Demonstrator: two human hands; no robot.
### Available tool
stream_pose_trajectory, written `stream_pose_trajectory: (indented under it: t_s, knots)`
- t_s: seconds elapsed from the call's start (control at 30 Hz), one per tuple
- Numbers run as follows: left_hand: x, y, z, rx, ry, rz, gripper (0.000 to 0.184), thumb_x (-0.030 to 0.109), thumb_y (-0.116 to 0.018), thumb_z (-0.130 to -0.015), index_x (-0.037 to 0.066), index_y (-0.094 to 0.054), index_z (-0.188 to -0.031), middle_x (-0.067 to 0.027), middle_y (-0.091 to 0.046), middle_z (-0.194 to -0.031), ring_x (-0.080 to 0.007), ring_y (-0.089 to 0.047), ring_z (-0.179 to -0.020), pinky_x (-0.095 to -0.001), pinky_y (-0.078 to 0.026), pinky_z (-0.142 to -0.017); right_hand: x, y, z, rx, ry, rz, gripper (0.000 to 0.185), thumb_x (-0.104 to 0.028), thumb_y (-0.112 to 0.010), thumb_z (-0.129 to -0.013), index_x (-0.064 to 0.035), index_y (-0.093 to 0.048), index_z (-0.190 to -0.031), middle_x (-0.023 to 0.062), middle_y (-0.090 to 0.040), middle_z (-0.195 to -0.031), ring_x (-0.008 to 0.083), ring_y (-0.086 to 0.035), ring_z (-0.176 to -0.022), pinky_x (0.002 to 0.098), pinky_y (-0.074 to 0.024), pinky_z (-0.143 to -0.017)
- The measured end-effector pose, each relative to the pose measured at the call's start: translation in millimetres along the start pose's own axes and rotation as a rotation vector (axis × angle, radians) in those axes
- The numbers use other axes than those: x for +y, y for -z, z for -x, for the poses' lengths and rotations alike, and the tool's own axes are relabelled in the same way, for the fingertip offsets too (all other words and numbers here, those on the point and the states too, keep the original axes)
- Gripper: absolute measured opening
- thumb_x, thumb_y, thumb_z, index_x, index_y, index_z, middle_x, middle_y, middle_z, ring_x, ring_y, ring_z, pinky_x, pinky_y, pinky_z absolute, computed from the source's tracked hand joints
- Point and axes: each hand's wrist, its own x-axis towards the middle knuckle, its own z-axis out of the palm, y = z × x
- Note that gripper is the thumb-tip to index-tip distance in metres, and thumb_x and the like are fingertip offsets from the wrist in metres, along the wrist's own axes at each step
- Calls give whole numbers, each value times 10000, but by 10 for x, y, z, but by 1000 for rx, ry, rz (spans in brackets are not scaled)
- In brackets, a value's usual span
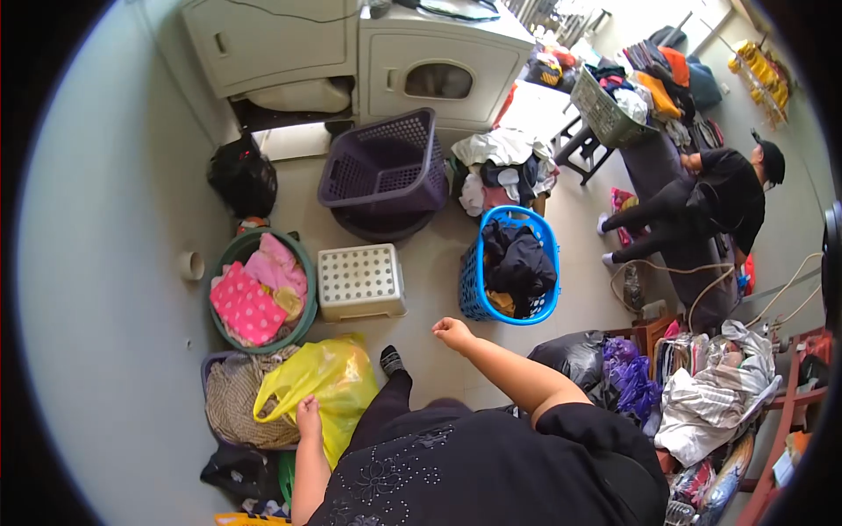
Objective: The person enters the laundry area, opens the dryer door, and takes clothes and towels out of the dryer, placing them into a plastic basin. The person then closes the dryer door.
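Note:
My left hand (309, 417), fingers curled in, is in front of a yellow plastic bag (338, 373). No fold of the bag visibly runs into its fingers. My right hand (453, 334) is held out over the floor with loosely closed fingers, and nothing shows in it. Just beyond it stands a blue laundry basket (474, 298) with dark clothes (519, 259) inside. Ahead of my foot is an upturned beige crate (360, 273) with a dotted top. To its left, a green tub (309, 320) holds pink cloths (250, 302).
A purple basket (351, 188) sits in a dark basin before white machines (443, 74). Piled clothes (504, 167) lie beside it. At right, a person in black (728, 197) sits near a grey-green basket (605, 118) of clothes. Bags (570, 355) and laundry (710, 408) crowd the lower right.

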Motion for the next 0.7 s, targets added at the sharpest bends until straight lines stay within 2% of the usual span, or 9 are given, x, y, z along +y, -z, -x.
stream_pose_trajectory:
  t_s: [0.13, 0.27, 0.33, 0.37, 0.43, 0.53, 0.6, 0.67, 0.7]
  knots:
    - [153, -234, -521, -42, 99, -54, 222, 128, -525, -823, 3, -552, -1005, -91, -586, -891, -153, -546, -778, -240, -432, -734, 285, 393, -558, 146, -200, 42, 89, -87, -555, -717, -72, -596, -795, 55, -584, -716, 185, -552, -667, 286, -459, -647]
    - [262, -414, -1012, -87, -38, -375, 222, 129, -524, -824, 15, -553, -1012, -83, -587, -890, -156, -547, -779, -242, -432, -734, 598, 698, -930, 272, -291, 209, 110, -85, -532, -698, -81, -594, -789, 73, -609, -716, 247, -574, -673, 324, -469, -661]
    - [574, -576, -984, -96, -10, -437, 225, 133, -527, -820, 24, -556, -1015, -84, -591, -892, -163, -549, -774, -248, -435, -730, 637, 879, -1096, 222, -335, 351, 135, -95, -520, -713, -85, -598, -823, 116, -605, -899, 295, -567, -815, 350, -461, -716]
    - [560, -648, -1014, -85, -6, -431, 225, 133, -527, -820, 24, -556, -1015, -84, -591, -892, -163, -549, -774, -248, -435, -730, 661, 963, -1198, 213, -328, 358, 135, -95, -520, -713, -85, -598, -823, 116, -605, -899, 295, -567, -815, 350, -461, -716]
    - [485, -766, -1028, -66, 113, -448, 234, 140, -529, -815, 25, -556, -1016, -89, -596, -888, -173, -555, -775, -253, -438, -732, 712, 1122, -1501, 250, -285, 779, 178, -128, -525, -731, -83, -591, -890, 159, -497, -1144, 344, -484, -1018, 393, -410, -833]
    - [610, -1107, -1090, -68, 160, -457, 245, 149, -529, -815, 23, -557, -1023, -91, -601, -900, -176, -564, -788, -255, -443, -738, 745, 1447, -2149, 213, -111, 1125, 275, -165, -548, -723, -67, -570, -979, 182, -346, -1319, 366, -263, -1258, 475, -261, -978]
    - [666, -1349, -983, -77, 217, -463, 256, 157, -529, -815, 20, -558, -1030, -94, -606, -913, -180, -572, -802, -258, -448, -744, 812, 1584, -2598, 296, 26, 1240, 274, -178, -560, -712, -79, -582, -966, 178, -296, -1369, 371, -169, -1308, 482, -187, -1029]
    - [670, -1627, -833, -88, 288, -454, 267, 165, -530, -814, 18, -559, -1036, -97, -611, -925, -184, -580, -815, -260, -453, -749, 680, 1742, -2948, 170, 79, 1308, 289, -185, -575, -703, -92, -588, -975, 166, -253, -1401, 381, -98, -1327, 475, -88, -1066]
    - [667, -1759, -778, -101, 324, -446, 273, 169, -530, -814, 17, -560, -1039, -98, -614, -931, -186, -585, -822, -262, -456, -752, 517, 1810, -3058, 24, 59, 1386, 407, -300, -649, -686, -106, -594, -1039, 173, -218, -1416, 377, -32, -1335, 523, -43, -1058]
